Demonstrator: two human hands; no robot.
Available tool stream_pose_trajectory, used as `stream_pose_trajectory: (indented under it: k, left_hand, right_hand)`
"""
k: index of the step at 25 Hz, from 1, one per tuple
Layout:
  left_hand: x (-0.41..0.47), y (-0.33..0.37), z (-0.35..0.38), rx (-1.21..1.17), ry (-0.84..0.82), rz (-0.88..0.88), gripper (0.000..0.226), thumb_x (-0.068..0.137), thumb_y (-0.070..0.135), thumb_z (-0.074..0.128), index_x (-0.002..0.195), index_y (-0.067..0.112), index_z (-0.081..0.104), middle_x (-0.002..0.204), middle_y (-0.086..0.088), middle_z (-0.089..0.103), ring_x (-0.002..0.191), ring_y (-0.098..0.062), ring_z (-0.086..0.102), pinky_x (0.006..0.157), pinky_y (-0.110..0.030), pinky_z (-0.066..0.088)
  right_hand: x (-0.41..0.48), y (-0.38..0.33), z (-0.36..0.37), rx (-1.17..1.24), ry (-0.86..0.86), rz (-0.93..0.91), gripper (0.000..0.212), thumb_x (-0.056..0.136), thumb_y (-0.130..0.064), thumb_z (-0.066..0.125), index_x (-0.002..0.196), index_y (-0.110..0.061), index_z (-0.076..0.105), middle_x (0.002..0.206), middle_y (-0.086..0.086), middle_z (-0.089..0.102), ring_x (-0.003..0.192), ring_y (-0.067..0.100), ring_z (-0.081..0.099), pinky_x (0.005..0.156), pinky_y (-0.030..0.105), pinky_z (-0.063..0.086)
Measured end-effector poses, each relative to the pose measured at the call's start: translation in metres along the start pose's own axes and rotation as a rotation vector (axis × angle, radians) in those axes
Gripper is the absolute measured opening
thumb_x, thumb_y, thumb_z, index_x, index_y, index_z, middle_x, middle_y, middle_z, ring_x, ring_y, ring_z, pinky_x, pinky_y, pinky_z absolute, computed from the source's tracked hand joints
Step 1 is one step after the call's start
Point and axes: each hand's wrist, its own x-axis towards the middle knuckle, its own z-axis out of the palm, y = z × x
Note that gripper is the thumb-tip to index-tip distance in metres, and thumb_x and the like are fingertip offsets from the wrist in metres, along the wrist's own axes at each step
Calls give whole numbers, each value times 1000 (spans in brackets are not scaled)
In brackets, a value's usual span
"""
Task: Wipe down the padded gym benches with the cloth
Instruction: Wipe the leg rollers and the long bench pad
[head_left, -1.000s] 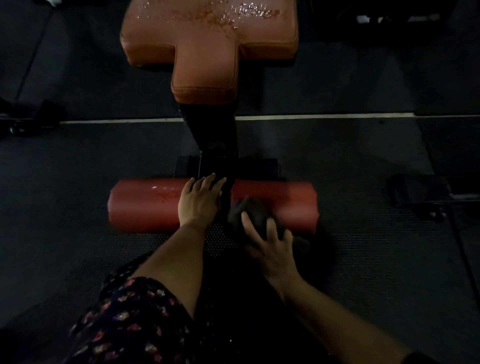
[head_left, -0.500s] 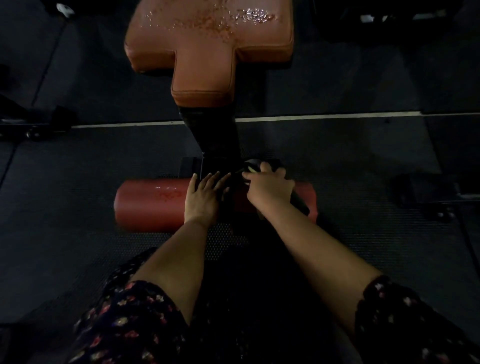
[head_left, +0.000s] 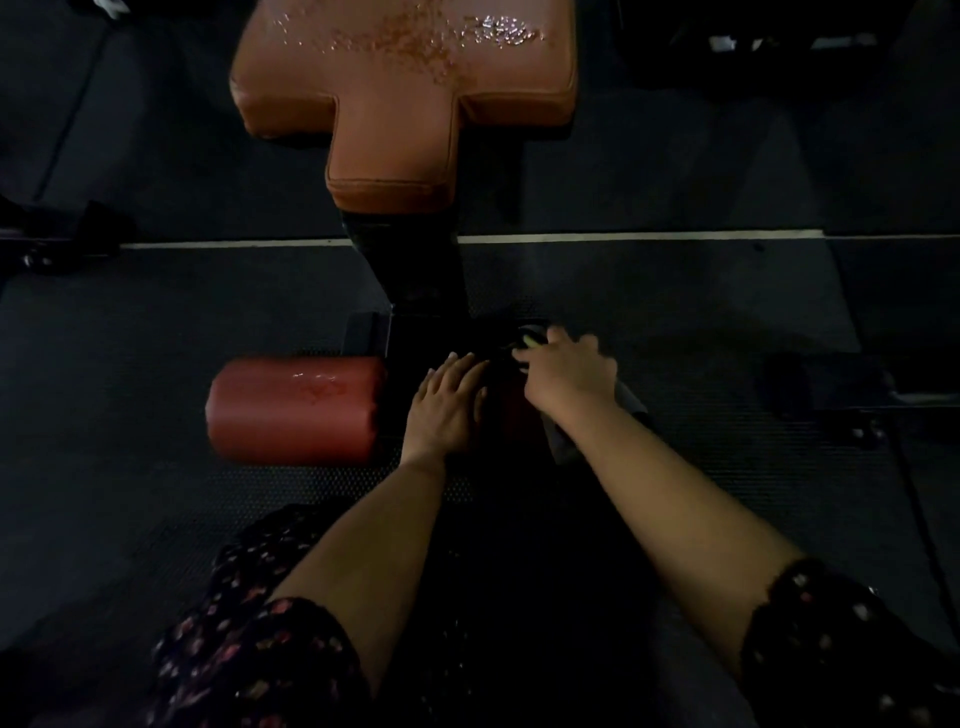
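The foot roller's long axis runs side to side across the bench post (head_left: 415, 270), and the coming stroke looks set to follow that line. The cloth (head_left: 629, 401), dark and hard to outline, lies on the roller's right half (head_left: 511, 413) just right of the post, directly under the right hand (head_left: 569, 371). That hand's fingers curl over the roller's top and grip the cloth, so it is the nearer hand. The left hand (head_left: 447, 400) rests flat beside the post with straight fingers, holding nothing. Left of the post, the roller's other half (head_left: 293, 410) shows wet spots (probably unwiped). Beyond the post the seat pad (head_left: 405, 98) is beaded with droplets; its narrow stem points toward the person.
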Motion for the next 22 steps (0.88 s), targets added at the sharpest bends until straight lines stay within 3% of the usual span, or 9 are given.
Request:
stream_pose_trajectory:
  k: [2,5,7,9,11,14,17,20,22]
  left_hand:
    - [0,1,2,-19,30,20,73,91,49,8,147,21,44,154,-3,40,148,-23,26,120,-34,14]
    - [0,-3,5,-76,64,48,65,95,44,18,142,15,51,148,-11,47,144,-31,34,118,-39,26]
    - [1,-5,9,-131,93,71,57,98,39,25,140,12,54,144,-15,50,141,-36,37,115,-40,27]
    - [0,-6,12,-174,108,77,54,99,38,28,139,13,55,143,-15,50,140,-38,37,113,-40,29]
    - [-1,-6,12,-193,119,95,53,98,37,30,138,14,56,142,-16,51,139,-39,38,112,-40,29]
    - [2,-8,12,-205,121,117,51,98,36,33,137,14,57,141,-17,51,138,-40,39,111,-41,30]
    - [0,-8,11,-194,118,127,51,98,36,33,137,14,57,140,-17,52,137,-41,39,111,-44,31]
    - [2,-9,11,-189,129,149,50,97,35,34,134,12,60,136,-20,55,133,-44,43,109,-49,36]
    - [2,-10,12,-195,138,152,50,97,35,35,133,12,60,136,-20,55,133,-44,44,108,-49,37]
  right_hand:
    - [4,-2,-3,16,-28,81,45,97,-32,45,140,-44,42,144,4,31,121,37,35,93,55,43]
    - [-49,-3,46,-152,240,107,55,93,-32,52,145,-39,35,148,16,30,113,41,43,76,50,50]
    - [-95,12,100,-155,274,8,50,89,-29,53,138,-37,48,148,19,34,97,41,50,62,44,49]
    - [-120,38,144,-141,388,-114,35,86,-26,47,116,-29,67,156,14,21,96,39,47,57,43,49]
    - [-126,55,156,-8,495,-90,29,89,-27,43,111,-29,63,158,9,20,98,39,47,56,44,50]
    - [-102,53,109,36,589,94,46,87,-31,55,133,-40,51,147,11,37,98,41,50,69,48,51]
    - [-38,56,39,-41,368,91,54,91,-31,57,137,-54,41,153,1,28,116,36,40,86,50,44]
    - [17,62,-7,-11,-23,17,46,98,-30,47,135,-57,41,152,-2,27,127,33,33,97,49,37]
    - [22,67,-5,106,-63,75,46,99,-29,46,136,-56,42,150,-1,29,128,33,34,99,48,37]
